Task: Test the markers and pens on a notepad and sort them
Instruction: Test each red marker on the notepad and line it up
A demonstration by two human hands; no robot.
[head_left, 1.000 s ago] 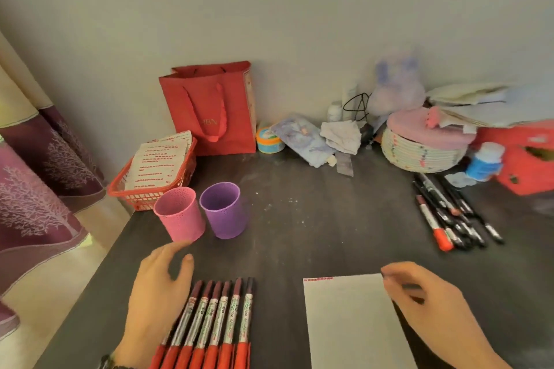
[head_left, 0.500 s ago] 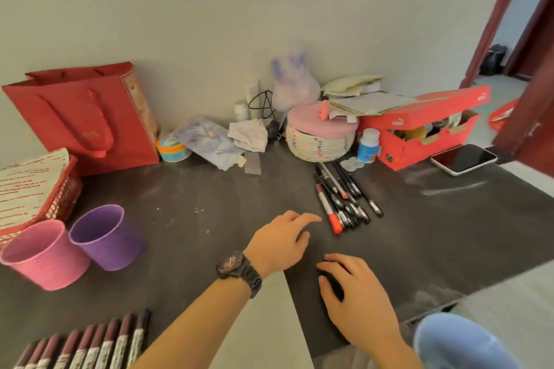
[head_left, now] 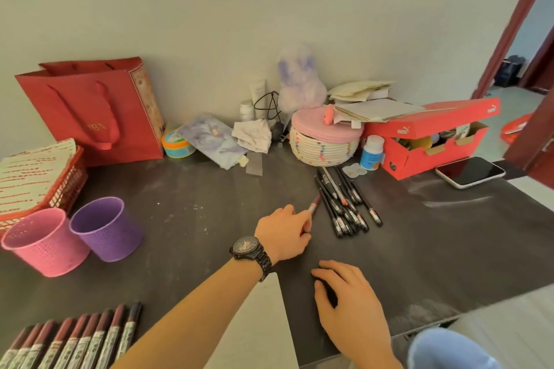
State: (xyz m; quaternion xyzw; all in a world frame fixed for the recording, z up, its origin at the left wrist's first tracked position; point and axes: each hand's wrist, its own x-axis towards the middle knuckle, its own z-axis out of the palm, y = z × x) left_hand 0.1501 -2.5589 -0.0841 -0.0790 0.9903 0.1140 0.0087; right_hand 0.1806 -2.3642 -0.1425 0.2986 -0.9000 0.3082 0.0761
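Note:
My left hand (head_left: 283, 232), with a dark watch on the wrist, reaches across the dark table and grips a red marker (head_left: 313, 207) whose end pokes out past the fingers. Just right of it lies a bunch of black pens (head_left: 344, 204). My right hand (head_left: 349, 305) rests on the table with curled fingers beside the white notepad (head_left: 263, 323), which my left forearm partly covers. A row of several red markers (head_left: 78, 335) lies at the bottom left. A pink cup (head_left: 45, 244) and a purple cup (head_left: 106, 229) stand at the left.
Against the wall stand a red gift bag (head_left: 96, 111), a red basket with papers (head_left: 36, 177), a round woven box with a pink lid (head_left: 325, 141), a red shoe box (head_left: 431, 141) and a small white bottle (head_left: 371, 153). A phone (head_left: 470, 172) lies at the right edge.
My left hand has crossed from the red marker row to the black pen pile and taken hold of a red marker there. The view has swung right. My right hand stays by the notepad.

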